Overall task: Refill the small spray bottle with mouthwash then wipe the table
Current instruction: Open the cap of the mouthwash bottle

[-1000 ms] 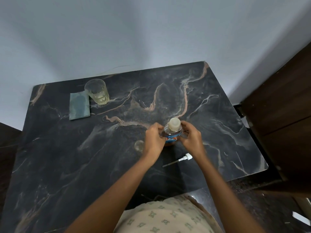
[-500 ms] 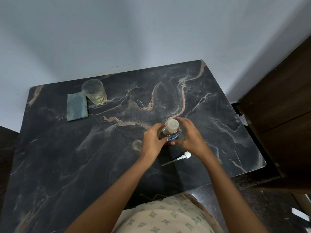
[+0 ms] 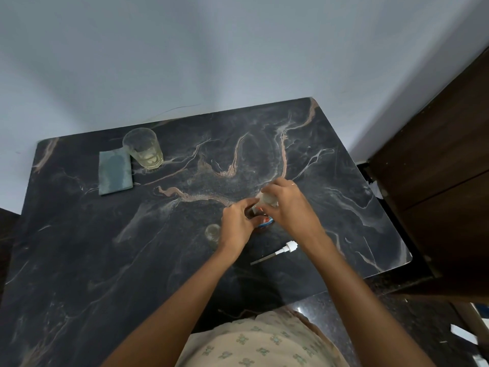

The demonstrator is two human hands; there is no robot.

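Note:
The mouthwash bottle [image 3: 265, 223] stands on the dark marble table [image 3: 105, 260], mostly hidden by my hands. My left hand [image 3: 236, 226] grips its body. My right hand [image 3: 288, 205] is curled over the bottle's top and holds its pale cap [image 3: 268, 199]. The small clear spray bottle [image 3: 213, 232] stands open just left of my left hand. Its white spray pump [image 3: 280, 251] with tube lies on the table in front of my right wrist. A grey-green wiping cloth [image 3: 115, 172] lies at the back left.
A glass [image 3: 144, 148] with a little yellowish liquid stands beside the cloth at the back left. A dark wooden cabinet [image 3: 436, 181] stands close to the table's right edge. A pale wall runs behind the table.
My right hand has moved from the bottle's side up over its top and closed on the cap. My left hand keeps holding the bottle.

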